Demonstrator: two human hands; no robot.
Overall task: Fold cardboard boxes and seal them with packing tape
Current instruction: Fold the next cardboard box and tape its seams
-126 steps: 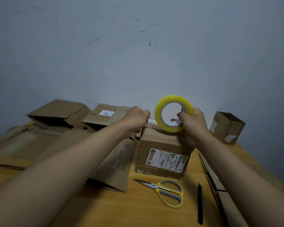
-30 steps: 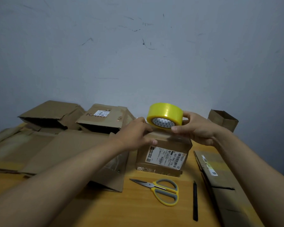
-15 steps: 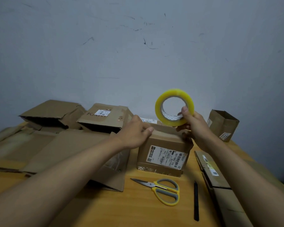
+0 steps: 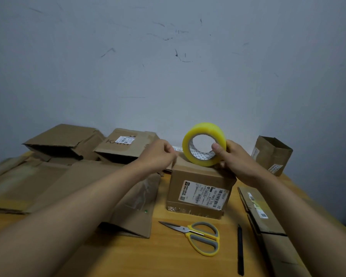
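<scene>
A small closed cardboard box (image 4: 200, 194) with a printed shipping label stands on the wooden table (image 4: 168, 256). A yellow roll of packing tape (image 4: 205, 144) stands on edge on the box's top, its hole facing me. My right hand (image 4: 234, 158) grips the roll, thumb through the core and fingers behind. My left hand (image 4: 160, 154) hovers at the box's top left corner with fingertips pinched together; whether they hold the tape's end is too fine to tell.
Yellow-handled scissors (image 4: 198, 235) and a black pen (image 4: 240, 249) lie in front of the box. Flattened cardboard (image 4: 72, 182) covers the left, another flat piece (image 4: 268, 222) the right. Several open boxes (image 4: 126, 143) line the wall, one small box (image 4: 272, 154) at far right.
The roll has turned slightly and sunk onto the box top. My left hand has lifted off the box's left edge and now pinches its fingertips beside the roll.
</scene>
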